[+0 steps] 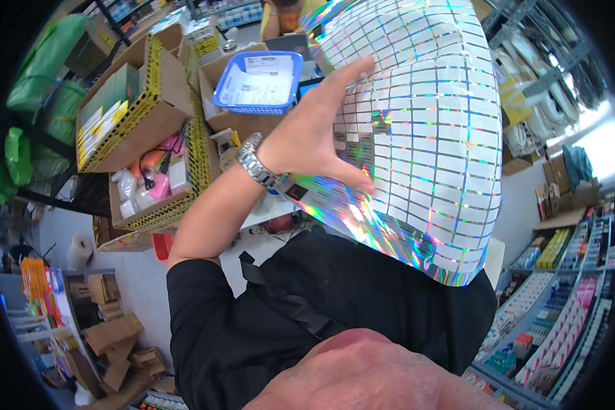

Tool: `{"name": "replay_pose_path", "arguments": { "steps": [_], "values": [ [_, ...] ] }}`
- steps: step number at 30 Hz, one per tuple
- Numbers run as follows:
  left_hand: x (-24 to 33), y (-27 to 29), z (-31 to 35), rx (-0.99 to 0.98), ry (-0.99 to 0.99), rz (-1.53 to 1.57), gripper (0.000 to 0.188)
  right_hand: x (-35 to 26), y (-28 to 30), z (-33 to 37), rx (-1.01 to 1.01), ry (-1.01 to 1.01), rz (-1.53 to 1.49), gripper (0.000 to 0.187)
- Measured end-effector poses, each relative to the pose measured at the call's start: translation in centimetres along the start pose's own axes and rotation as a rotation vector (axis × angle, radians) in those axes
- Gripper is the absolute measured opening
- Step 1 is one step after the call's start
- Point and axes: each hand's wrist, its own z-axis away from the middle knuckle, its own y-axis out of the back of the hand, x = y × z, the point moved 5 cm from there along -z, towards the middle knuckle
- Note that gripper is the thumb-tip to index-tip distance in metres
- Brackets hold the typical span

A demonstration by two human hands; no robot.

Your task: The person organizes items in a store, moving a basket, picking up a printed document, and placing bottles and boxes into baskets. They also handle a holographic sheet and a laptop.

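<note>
- Sheet: a large, flexible, silvery iridescent film sheet point(427, 113), bearing a grid of white rectangular patches point(451, 164), stood curved in mid-air in front of the wearer, toward the picture's right.
- Left hand: the bare left hand point(311, 133), below a silver metal link wristwatch point(258, 162), lay over the sheet's left side, thumb and index finger spread wide; whether they pressed the film could not be told.
- Right hand: out of view (perhaps behind the sheet), so its hold could not be told.
- Done: the sheet was raised and opened out; some greyish cells point(352, 154) near its left side looked bare, though glare made this uncertain.
- Left: most patches were in place and the sheet was not yet set down, which suggested an early stage.
- Beyond the wrist: a blue plastic basket point(256, 108) with papers point(256, 87).
</note>
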Motion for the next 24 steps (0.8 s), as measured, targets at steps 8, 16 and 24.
{"name": "replay_pose_path", "arguments": {
  "steps": [8,16,24],
  "values": [
    [0.2,-7.2,1.1,0.069,0.073,0.112,0.119,1.6,3.3,4.4,0.221,0.172,0.016,0.042],
    [-3.7,-11.1,4.4,0.216,0.495,0.483,0.083,2.3,6.4,7.7,0.396,0.315,0.019,0.044],
    [-5.6,-7.8,4.3,-0.179,0.548,0.164,0.052,-11.7,7.0,13.3,0.278,0.577,1.249,0.052]
  ]
}}
